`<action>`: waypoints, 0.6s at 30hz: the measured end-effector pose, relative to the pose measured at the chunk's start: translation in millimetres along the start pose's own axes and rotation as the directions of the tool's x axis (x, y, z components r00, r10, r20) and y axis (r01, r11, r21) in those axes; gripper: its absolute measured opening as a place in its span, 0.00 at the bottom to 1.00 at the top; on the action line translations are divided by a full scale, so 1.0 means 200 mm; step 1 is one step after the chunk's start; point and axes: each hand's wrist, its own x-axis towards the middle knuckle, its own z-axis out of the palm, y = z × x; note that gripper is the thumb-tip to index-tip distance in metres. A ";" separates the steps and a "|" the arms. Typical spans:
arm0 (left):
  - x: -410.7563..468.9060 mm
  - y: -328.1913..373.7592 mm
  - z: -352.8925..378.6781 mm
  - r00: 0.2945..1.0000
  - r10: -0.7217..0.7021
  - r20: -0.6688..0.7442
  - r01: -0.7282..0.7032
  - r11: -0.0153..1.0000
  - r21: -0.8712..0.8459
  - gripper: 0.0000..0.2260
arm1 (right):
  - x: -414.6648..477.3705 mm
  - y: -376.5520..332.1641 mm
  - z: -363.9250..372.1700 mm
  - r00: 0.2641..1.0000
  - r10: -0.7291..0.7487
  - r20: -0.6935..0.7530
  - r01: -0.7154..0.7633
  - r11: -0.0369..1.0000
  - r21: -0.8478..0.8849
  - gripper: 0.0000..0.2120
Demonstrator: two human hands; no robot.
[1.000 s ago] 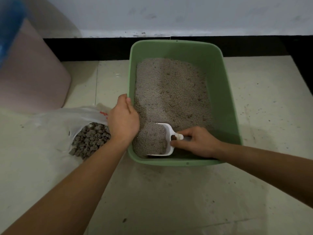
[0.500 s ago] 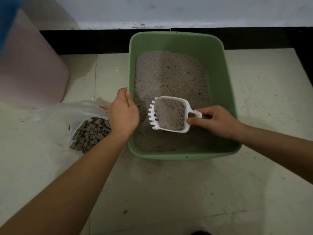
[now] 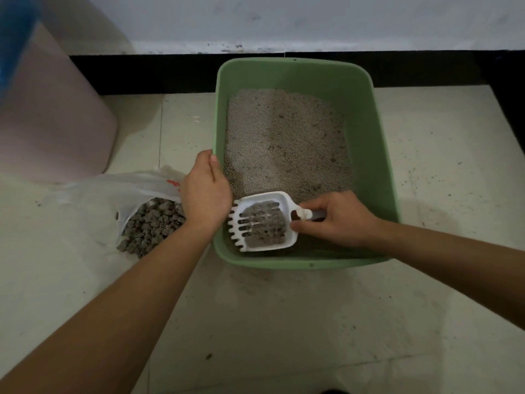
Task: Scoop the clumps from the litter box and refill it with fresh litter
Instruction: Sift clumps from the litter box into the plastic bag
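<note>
A green litter box [image 3: 369, 155] stands on the floor, holding grey litter [image 3: 284, 143]. My right hand [image 3: 338, 220] grips the handle of a white slotted scoop [image 3: 261, 223], held over the box's near left corner with a grey clump and some litter in it. My left hand [image 3: 204, 194] grips the box's left rim. Left of the box lies a clear plastic bag [image 3: 133, 189] with several grey clumps [image 3: 150, 226] spilling from its mouth.
A pink bin [image 3: 54, 118] with a blue edge [image 3: 14, 32] stands at the far left. A black baseboard and white wall run behind the box. Pale floor tiles with scattered grit lie to the right and in front.
The scoop rose out of the litter full, then shifted toward the box's near left corner. Loose litter has sifted through its slots, leaving a clump. My left hand stayed on the rim.
</note>
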 end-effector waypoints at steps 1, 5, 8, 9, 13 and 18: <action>0.00 0.00 0.00 1.000 0.001 -0.003 -0.001 1.000 0.003 0.14 | 0.01 0.00 -0.01 1.000 -0.006 0.004 0.006 1.000 -0.014 0.21; 0.00 0.00 0.00 1.000 -0.002 0.000 0.002 1.000 0.009 0.14 | 0.01 0.00 0.00 1.000 0.004 0.030 -0.004 1.000 0.017 0.17; 0.00 0.00 0.00 1.000 0.005 0.003 -0.005 1.000 0.000 0.14 | -0.01 0.01 0.00 0.999 0.004 0.039 -0.007 0.997 0.073 0.18; 0.00 0.00 0.00 1.000 0.007 0.003 -0.007 1.000 -0.002 0.14 | -0.01 0.01 0.00 0.999 -0.002 0.040 -0.001 0.997 0.081 0.18; 0.00 -0.01 0.00 1.000 0.018 -0.009 -0.018 1.000 -0.018 0.14 | 0.00 -0.01 0.00 0.999 -0.045 0.000 0.045 0.999 0.007 0.21; 0.01 -0.01 0.01 1.000 0.014 -0.005 -0.014 0.999 -0.030 0.14 | 0.00 -0.02 -0.01 0.999 -0.041 0.025 0.040 0.999 0.022 0.21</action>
